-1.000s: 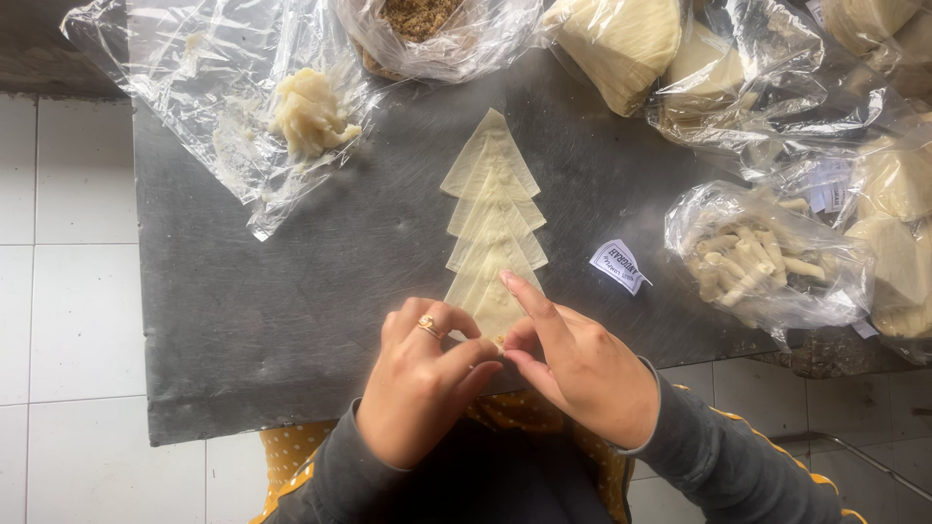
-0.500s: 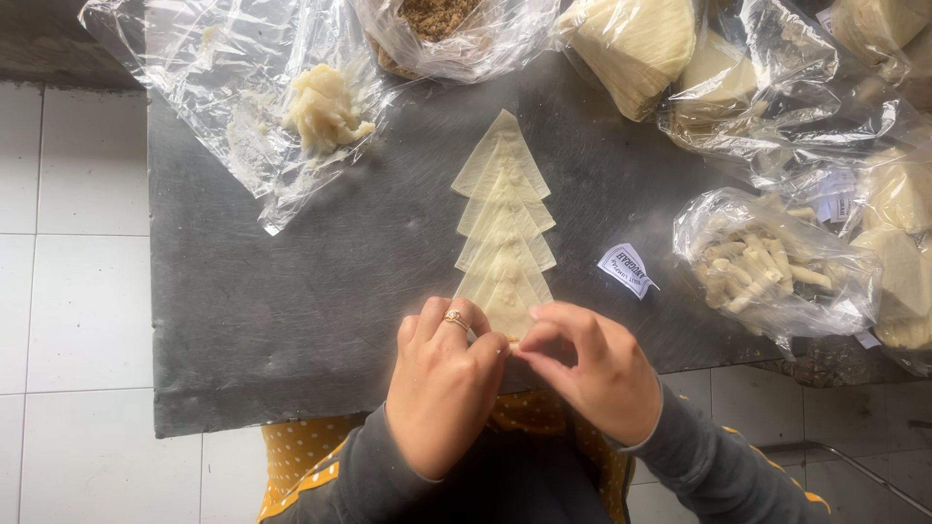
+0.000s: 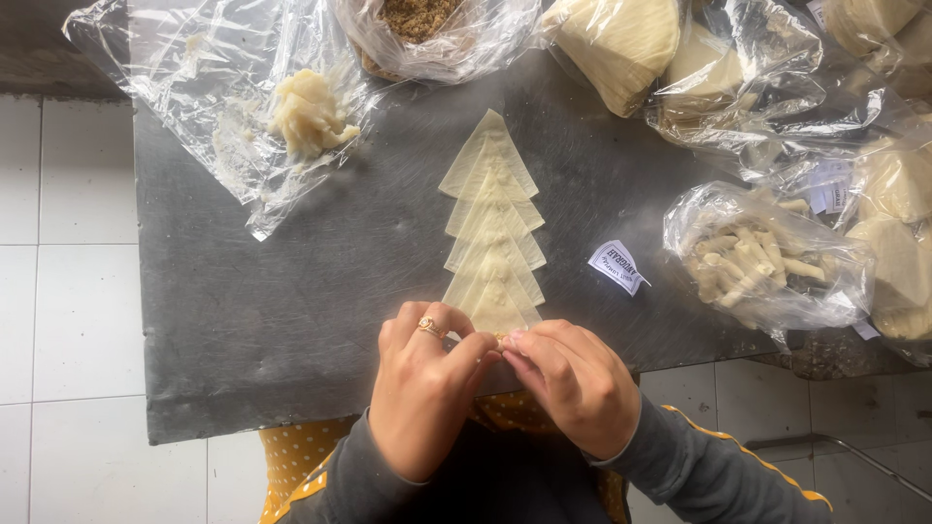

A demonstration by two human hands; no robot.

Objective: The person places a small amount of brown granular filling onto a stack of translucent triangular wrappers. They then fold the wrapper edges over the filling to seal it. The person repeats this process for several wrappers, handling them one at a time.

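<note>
1. Both hands meet at the near edge of the dark grey tabletop (image 3: 243,320); the fingers of the left hand (image 3: 424,388) and right hand (image 3: 573,383) are pinched together on the lowest pale triangular dough wrapper (image 3: 497,312).
2. The overlapping row of wrappers runs toward the far edge.
3. A clear plastic bag of rolled pastry sticks (image 3: 752,262) lies by the right edge.
4. A crumpled clear plastic sheet holding a lump of pale dough (image 3: 306,114) lies at the far-left corner.
5. A small white paper label (image 3: 617,266) lies between the wrappers and the bag.

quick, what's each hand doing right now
Left hand: closed, pinching the nearest pastry wrapper.
Right hand: closed, pinching the same wrapper's edge.
</note>
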